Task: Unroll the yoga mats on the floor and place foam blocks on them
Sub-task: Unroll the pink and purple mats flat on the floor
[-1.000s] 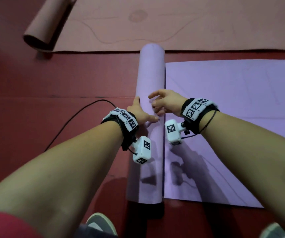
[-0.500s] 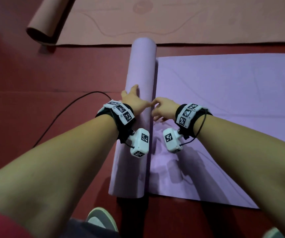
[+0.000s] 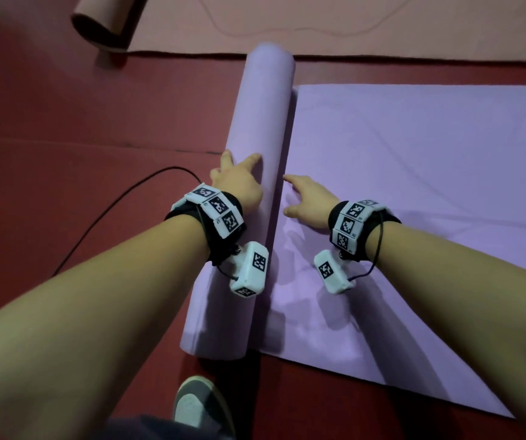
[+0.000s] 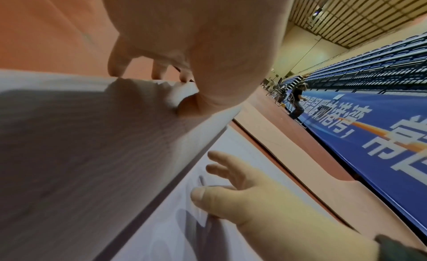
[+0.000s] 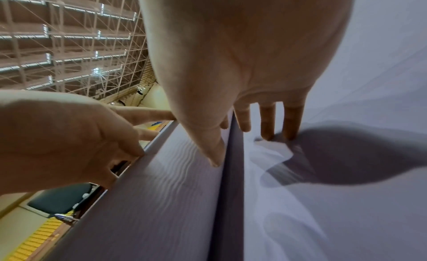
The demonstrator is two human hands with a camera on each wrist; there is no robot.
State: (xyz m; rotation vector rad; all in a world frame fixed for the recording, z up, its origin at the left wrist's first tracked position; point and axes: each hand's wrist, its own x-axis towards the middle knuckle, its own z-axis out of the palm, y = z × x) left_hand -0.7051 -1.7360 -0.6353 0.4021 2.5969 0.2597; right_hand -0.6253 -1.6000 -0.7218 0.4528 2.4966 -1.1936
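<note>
Here, purple yoga mat (image 3: 414,198): lying partly unrolled on the red floor (image 3: 49,122), its rolled part (image 3: 255,154) sitting at the flat sheet's left edge. Left hand (image 3: 239,182): resting over the roll, fingers straight and slightly spread. Right hand (image 3: 309,198): pressing the flat sheet just beside the roll, fingers extended, holding nothing. Pink mat (image 3: 319,23): lying beyond, partly unrolled. Black cable (image 3: 122,211): trailing left.
</note>
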